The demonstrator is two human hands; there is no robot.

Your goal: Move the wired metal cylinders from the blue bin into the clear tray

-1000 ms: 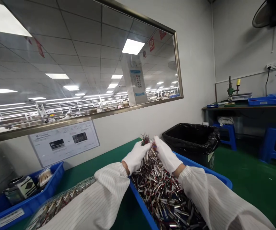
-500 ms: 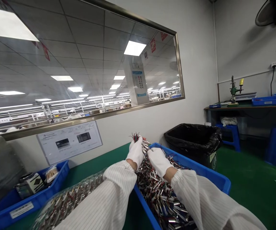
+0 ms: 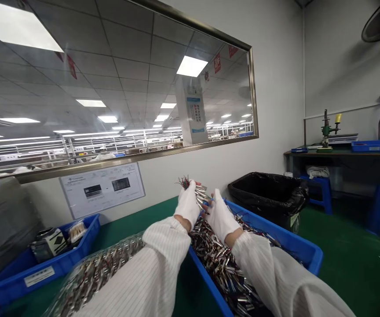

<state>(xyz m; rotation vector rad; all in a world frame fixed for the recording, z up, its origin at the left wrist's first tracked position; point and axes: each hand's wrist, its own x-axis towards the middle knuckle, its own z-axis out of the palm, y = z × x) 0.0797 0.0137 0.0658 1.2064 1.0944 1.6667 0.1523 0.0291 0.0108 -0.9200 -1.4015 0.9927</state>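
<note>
My left hand (image 3: 188, 206), in a white glove with bare fingertips, is closed round a bundle of small silvery metal cylinders with thin coloured wires (image 3: 202, 193). The wire ends stick out at the upper left and the metal ends point right. Just right of the bundle is my right hand (image 3: 221, 215), gloved the same way, its fingers apart and close to the metal ends. Whether its fingertips touch them I cannot tell. Both hands are over a blue bin (image 3: 312, 259) heaped with more wired cylinders (image 3: 221, 264).
A clear plastic tray (image 3: 100, 273) with rows of similar parts lies left of the bin on a green tabletop (image 3: 124, 226). Farther left stands a blue tray (image 3: 61, 270) with a dark jar and cotton swabs. A black-lined trash bin (image 3: 269, 193) stands behind the bin's right side.
My right hand has opened, its fingers spreading and its thumb side lifting. The bundle in my left hand has tilted, its wire ends leaning more to the left.
</note>
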